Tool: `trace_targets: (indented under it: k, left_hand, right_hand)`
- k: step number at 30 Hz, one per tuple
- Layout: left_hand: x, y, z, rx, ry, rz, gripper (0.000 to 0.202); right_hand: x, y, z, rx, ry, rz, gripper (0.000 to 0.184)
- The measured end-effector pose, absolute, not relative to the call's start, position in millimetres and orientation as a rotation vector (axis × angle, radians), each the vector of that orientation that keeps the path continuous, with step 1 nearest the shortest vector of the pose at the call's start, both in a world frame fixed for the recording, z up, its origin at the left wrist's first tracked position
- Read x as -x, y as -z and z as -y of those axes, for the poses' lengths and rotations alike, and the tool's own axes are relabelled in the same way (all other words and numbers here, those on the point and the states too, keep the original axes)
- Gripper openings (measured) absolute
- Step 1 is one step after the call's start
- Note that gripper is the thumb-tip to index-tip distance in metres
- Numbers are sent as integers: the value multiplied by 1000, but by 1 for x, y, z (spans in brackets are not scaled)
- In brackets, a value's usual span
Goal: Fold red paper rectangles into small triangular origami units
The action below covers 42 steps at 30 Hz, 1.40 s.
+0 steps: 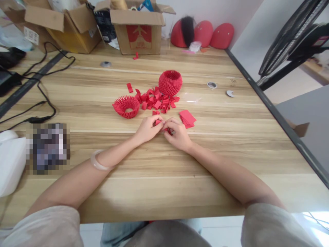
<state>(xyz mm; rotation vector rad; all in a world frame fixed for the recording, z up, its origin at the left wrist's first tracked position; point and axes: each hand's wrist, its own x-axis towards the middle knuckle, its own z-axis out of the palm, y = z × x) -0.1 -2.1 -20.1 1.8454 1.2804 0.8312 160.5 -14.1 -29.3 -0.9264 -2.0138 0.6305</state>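
Note:
My left hand (148, 128) and my right hand (177, 133) meet at the middle of the wooden table (164, 171), both pinched on one small red paper piece (159, 122). Just beyond them lies a pile of folded red paper pieces (156, 100). A spiky red paper ring (126, 106) sits left of the pile. A rounded red paper bowl shape (170, 82) stands behind it. A small stack of flat red paper slips (187, 118) lies right of my right hand.
Open cardboard boxes (137, 29) line the far edge, with red dome shapes (203, 33) beside them. Black cables (38, 85) run along the left. A white object (10, 164) sits at the near left. Tape rolls (212, 85) lie at right; a fan (293, 34) stands beyond the table.

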Motion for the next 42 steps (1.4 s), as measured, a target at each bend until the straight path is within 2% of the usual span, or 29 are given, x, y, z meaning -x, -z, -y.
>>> trace_targets:
  k: [42]
  left_hand:
    - [-1, 20, 2, -1865, -852, -1276, 21]
  right_hand:
    - [-161, 31, 13, 931, -640, 2019, 16]
